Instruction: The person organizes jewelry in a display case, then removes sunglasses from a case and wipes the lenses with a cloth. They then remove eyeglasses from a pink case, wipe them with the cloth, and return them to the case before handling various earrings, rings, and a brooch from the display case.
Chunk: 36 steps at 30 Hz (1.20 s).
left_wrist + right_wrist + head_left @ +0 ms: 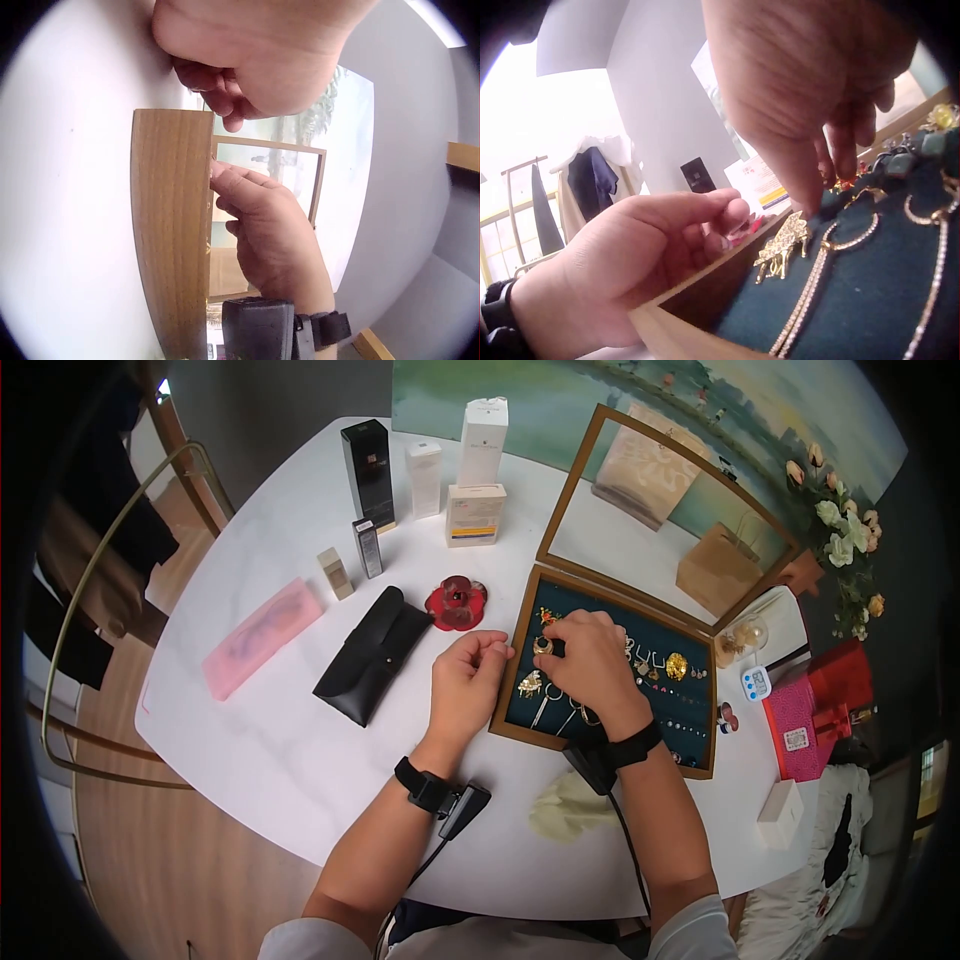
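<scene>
The wooden jewelry box (505,728) has a dark teal lining with gold and silver pieces, its glass lid raised. My right hand (598,665) reaches over the left part; thumb and fingertips pinch a small gold earring (543,646), largely hidden by the fingers. In the right wrist view, a gold animal-shaped piece (782,246) and a long sparkling earring (821,274) lie below the right hand (817,97). Beside the box's left rim, my left hand (466,685) is loosely curled and seems empty. The left wrist view shows the right hand (274,232) beyond the wooden side (172,225).
A red flower-shaped item (457,603), black case (372,656) and pink pouch (262,637) lie left of the box. Upright cartons, including a tall black one (370,475), stand behind. A pale cloth (570,805) lies in front; a small digital timer (756,683) is at right.
</scene>
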Tool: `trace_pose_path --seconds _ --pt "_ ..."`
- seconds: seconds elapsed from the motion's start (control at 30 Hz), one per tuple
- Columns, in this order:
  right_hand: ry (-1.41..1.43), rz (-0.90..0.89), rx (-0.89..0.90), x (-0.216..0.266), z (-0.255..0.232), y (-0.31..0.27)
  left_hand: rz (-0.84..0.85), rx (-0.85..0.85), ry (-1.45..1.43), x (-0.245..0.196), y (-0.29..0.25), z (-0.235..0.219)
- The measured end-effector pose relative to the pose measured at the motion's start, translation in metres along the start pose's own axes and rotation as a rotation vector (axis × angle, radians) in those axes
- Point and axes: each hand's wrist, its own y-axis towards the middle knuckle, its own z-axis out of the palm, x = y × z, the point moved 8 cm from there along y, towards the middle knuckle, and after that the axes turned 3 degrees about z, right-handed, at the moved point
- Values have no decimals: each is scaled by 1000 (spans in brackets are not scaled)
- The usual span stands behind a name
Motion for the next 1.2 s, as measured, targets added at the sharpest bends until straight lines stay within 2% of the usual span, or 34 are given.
trace_pose_path --seconds 0.27,0.83,1.07,1.2 --pt "5 16 14 -7 7 1 -15 2 8 -1 0 1" --pt "78 -131 -1 -3 8 7 -24 24 17 0 0 2" --pt "46 -83 -27 -7 13 18 -18 23 40 2 1 1" --pt "107 -65 15 -11 18 23 -15 21 12 2 1 2"
